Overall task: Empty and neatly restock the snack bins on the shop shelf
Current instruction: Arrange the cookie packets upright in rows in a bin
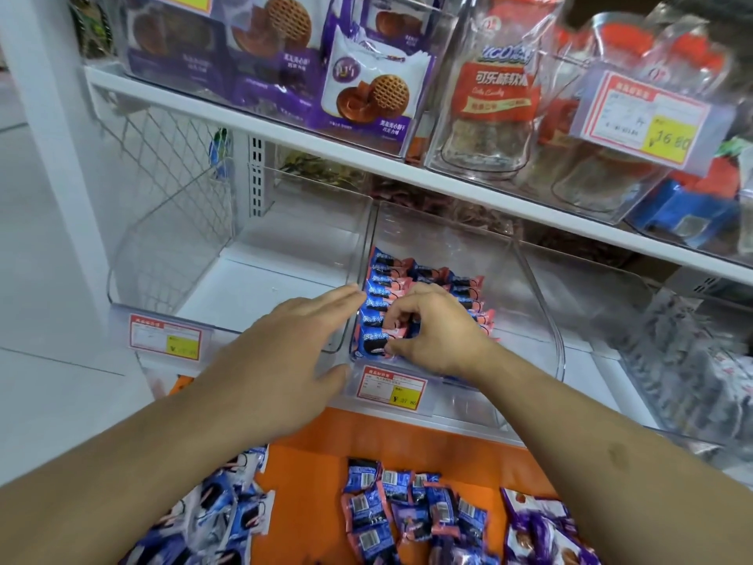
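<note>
Right fingers: I see them curled, pinching a blue-and-pink snack packet in the front row.
Right hand: inside the middle bin, resting on the packets.
Left fingers: straight and pressed together, I read them touching the bin's left wall.
Left hand: open, thumb near the price label.
Packet rows: lined up neatly in the bin's left half.
Left bin: clear, just beside the middle bin.
Loose packets: piled on the orange surface below the shelf.
</note>
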